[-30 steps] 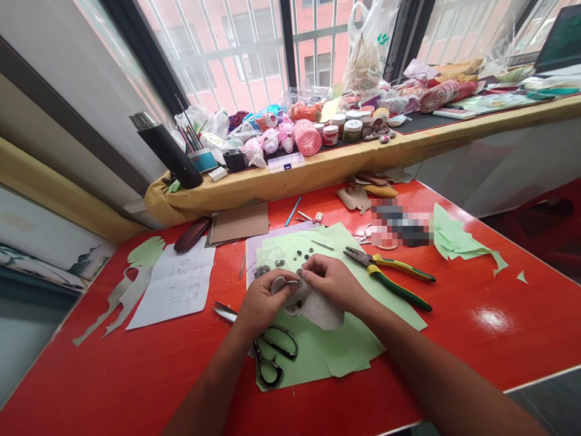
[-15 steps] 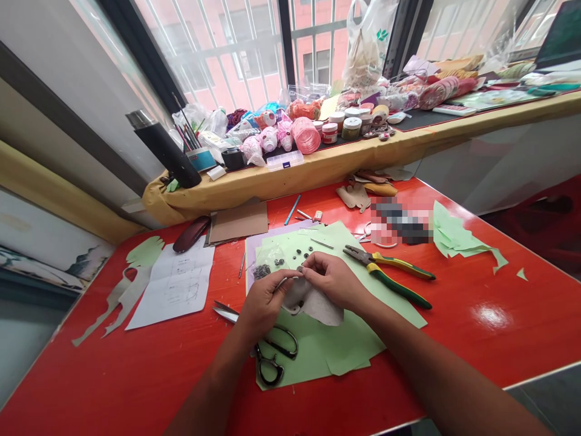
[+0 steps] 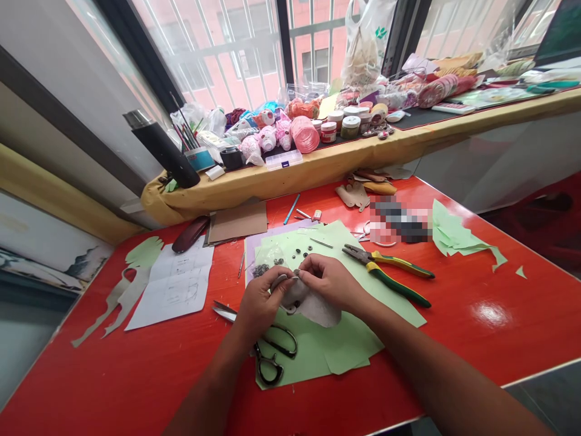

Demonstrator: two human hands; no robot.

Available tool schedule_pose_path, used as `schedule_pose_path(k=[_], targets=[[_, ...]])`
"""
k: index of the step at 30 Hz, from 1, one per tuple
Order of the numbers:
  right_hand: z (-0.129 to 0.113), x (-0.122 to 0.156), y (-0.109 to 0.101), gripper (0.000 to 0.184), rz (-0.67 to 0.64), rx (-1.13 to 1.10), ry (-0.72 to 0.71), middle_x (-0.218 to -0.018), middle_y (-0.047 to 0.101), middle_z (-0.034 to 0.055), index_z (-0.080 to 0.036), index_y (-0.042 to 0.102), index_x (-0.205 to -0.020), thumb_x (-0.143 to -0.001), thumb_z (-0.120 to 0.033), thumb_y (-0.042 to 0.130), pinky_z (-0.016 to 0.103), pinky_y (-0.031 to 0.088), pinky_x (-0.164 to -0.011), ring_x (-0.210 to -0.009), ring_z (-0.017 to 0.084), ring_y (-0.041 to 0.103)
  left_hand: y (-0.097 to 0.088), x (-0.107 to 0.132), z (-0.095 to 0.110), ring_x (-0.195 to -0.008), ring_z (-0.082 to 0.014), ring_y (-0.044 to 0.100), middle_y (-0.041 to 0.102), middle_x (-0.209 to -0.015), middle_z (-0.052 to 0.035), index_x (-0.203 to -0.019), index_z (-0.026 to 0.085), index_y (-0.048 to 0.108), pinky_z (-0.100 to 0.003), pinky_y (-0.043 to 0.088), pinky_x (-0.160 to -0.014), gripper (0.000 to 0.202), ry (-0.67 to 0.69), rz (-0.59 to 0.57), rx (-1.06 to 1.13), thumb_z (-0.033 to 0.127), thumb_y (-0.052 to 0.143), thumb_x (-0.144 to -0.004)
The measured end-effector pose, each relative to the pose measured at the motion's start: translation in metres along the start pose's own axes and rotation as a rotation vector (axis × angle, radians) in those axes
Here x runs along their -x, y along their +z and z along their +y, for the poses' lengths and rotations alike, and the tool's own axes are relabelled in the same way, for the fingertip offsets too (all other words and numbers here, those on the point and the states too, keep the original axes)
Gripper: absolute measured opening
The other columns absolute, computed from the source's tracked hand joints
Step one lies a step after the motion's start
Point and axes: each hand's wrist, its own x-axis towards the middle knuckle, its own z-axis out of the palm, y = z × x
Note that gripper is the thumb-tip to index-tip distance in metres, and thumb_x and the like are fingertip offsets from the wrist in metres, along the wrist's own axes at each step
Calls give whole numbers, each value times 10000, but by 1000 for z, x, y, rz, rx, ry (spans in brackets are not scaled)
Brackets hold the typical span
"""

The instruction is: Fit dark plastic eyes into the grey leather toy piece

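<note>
My left hand (image 3: 256, 306) pinches the upper edge of a pale grey piece of soft sheet material (image 3: 321, 310) between thumb and fingers. A dark snap button (image 3: 296, 304) sits in the lower part of that piece. At the same upper edge, my right hand (image 3: 334, 284) is closed on a small round metal snap part (image 3: 296, 273), held against the material. Several loose snap parts (image 3: 298, 250) lie on green paper (image 3: 354, 339) just beyond my fingers. A clear bag with dark snap parts (image 3: 261, 269) lies beside my left hand.
Scissors (image 3: 269, 366) lie partly under my left forearm. Pliers (image 3: 399, 275) with green-yellow handles rest right of my hands. A drawn sheet (image 3: 175, 284) and dark mouse (image 3: 190, 234) are at left. Jars (image 3: 350, 127) and a black flask (image 3: 166, 151) stand on the sill.
My right fingertips have moved slightly left and down with the snap part along the material's edge. My left thumb and fingers have shifted their pinch a little.
</note>
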Motion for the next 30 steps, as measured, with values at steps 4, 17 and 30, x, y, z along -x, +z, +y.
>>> schedule_pose_path(k=[4,17,30], targets=[[-2,1,0,108,-21,10,-13,-793,692,9,-204,686,-865,-906,-284,626,285,440,-654,-732,176,600,0,0,0,-781,-180,618,709,-834,0,-933,224,706,-269,469,-714,169,-3,21,-41,364,619,-966],[-2,1,-2,129,-58,38,-56,-817,720,8,-215,712,-879,-940,-287,624,288,437,-698,-770,180,605,1,0,1,-700,-188,615,692,-742,9,-914,229,700,-263,437,-600,180,-155,78,-33,406,670,-906],[3,-1,3,117,-29,58,-35,-795,740,5,-217,713,-842,-909,-243,621,291,457,-705,-771,189,638,5,-2,0,-798,-211,674,756,-848,-10,-989,226,750,-280,504,-684,241,-188,58,-7,437,683,-895]])
